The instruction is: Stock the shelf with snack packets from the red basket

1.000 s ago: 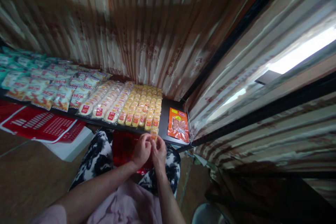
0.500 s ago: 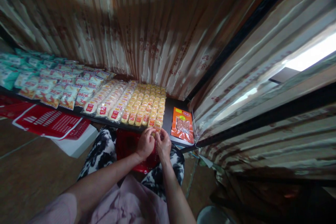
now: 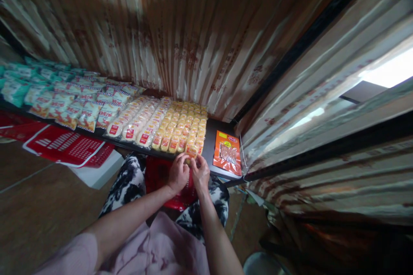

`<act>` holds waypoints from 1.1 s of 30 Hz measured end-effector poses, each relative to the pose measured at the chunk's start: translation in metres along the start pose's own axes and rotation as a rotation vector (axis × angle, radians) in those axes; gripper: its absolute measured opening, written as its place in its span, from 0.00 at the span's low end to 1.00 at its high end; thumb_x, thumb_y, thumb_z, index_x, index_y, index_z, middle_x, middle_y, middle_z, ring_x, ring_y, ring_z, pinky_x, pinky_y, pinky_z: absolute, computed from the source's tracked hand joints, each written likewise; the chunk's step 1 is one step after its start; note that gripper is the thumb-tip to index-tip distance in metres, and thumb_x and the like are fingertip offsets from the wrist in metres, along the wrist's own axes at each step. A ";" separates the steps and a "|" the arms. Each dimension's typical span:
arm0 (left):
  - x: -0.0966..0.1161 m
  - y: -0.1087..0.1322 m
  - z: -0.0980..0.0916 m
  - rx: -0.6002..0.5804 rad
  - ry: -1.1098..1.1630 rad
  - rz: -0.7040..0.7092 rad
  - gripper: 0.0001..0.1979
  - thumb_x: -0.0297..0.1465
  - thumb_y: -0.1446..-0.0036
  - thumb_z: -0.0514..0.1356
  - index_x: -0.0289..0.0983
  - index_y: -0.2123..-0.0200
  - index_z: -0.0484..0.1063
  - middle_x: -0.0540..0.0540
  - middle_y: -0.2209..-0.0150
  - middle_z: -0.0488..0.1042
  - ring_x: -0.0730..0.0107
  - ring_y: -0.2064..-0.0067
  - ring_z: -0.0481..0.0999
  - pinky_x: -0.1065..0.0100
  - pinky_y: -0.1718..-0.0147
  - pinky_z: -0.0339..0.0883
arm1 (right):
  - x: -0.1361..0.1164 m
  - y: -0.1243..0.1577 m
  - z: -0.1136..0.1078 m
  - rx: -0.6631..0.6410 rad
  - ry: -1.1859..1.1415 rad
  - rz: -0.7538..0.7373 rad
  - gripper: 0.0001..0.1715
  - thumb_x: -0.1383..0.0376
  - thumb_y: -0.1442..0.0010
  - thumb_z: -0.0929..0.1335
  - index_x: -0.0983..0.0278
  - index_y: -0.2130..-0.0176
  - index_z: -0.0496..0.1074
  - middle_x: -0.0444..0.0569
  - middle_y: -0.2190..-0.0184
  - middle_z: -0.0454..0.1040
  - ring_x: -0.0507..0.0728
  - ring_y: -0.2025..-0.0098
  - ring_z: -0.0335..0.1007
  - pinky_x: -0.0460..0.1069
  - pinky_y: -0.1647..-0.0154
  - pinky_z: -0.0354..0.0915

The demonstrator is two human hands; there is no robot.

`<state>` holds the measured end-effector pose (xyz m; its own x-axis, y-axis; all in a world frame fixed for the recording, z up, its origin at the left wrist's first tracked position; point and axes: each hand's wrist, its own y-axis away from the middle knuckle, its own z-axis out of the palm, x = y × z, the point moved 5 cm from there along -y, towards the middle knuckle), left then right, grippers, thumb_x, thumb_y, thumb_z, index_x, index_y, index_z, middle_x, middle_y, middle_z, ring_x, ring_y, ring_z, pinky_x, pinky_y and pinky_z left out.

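My left hand [image 3: 177, 175] and my right hand [image 3: 200, 173] meet at the near edge of a dark shelf [image 3: 209, 146]. Both pinch one small yellow snack packet [image 3: 192, 151] at the front of a row of similar yellow packets [image 3: 182, 127]. The fingers of both hands are curled round it. Left of that block lie rows of pale packets with red labels [image 3: 134, 122]. An orange packet [image 3: 227, 153] lies flat on the shelf just right of my hands.
More white, red and green snack bags [image 3: 61, 103] fill the shelf's left part. A red plastic basket [image 3: 159, 178] sits on my lap. Another red basket [image 3: 64, 150] rests on a white box at lower left. Corrugated metal walls [image 3: 180, 38] close in behind and to the right.
Both hands have moved up and forward from my lap to the shelf edge, carrying the yellow packet to the front of its row. The camera has tilted slightly.
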<state>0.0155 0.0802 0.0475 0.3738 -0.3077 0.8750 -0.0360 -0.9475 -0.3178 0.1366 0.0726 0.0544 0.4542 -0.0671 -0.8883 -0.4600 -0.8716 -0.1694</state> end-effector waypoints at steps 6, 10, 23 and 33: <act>-0.009 0.001 -0.002 0.031 0.042 -0.041 0.17 0.21 0.47 0.51 0.36 0.55 0.69 0.39 0.50 0.72 0.62 0.45 0.71 0.56 0.44 0.66 | -0.005 -0.001 0.013 -0.055 0.012 -0.041 0.19 0.55 0.44 0.64 0.65 0.59 0.74 0.50 0.65 0.76 0.56 0.65 0.71 0.50 0.61 0.65; -0.010 -0.001 -0.007 0.039 0.061 -0.047 0.18 0.21 0.47 0.51 0.38 0.55 0.69 0.41 0.51 0.73 0.64 0.47 0.72 0.58 0.46 0.67 | -0.009 0.000 0.017 -0.047 0.020 -0.053 0.19 0.55 0.44 0.63 0.64 0.60 0.74 0.50 0.64 0.76 0.56 0.64 0.71 0.50 0.60 0.65; -0.013 -0.006 -0.024 0.085 0.016 -0.028 0.18 0.22 0.45 0.52 0.38 0.51 0.66 0.40 0.51 0.71 0.62 0.46 0.71 0.57 0.48 0.69 | -0.019 -0.003 0.034 -0.032 0.093 -0.157 0.20 0.56 0.41 0.62 0.64 0.55 0.72 0.51 0.64 0.74 0.56 0.64 0.70 0.50 0.60 0.66; -0.013 -0.004 -0.020 0.098 -0.015 0.014 0.18 0.20 0.46 0.52 0.38 0.52 0.67 0.40 0.50 0.70 0.61 0.45 0.69 0.56 0.46 0.67 | -0.013 -0.005 0.036 -0.060 0.136 -0.146 0.21 0.55 0.41 0.62 0.65 0.56 0.72 0.52 0.63 0.74 0.56 0.64 0.71 0.50 0.60 0.66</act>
<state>-0.0081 0.0865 0.0449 0.3874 -0.3187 0.8651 0.0496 -0.9298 -0.3648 0.1057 0.0958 0.0510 0.6134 0.0007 -0.7897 -0.3373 -0.9040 -0.2628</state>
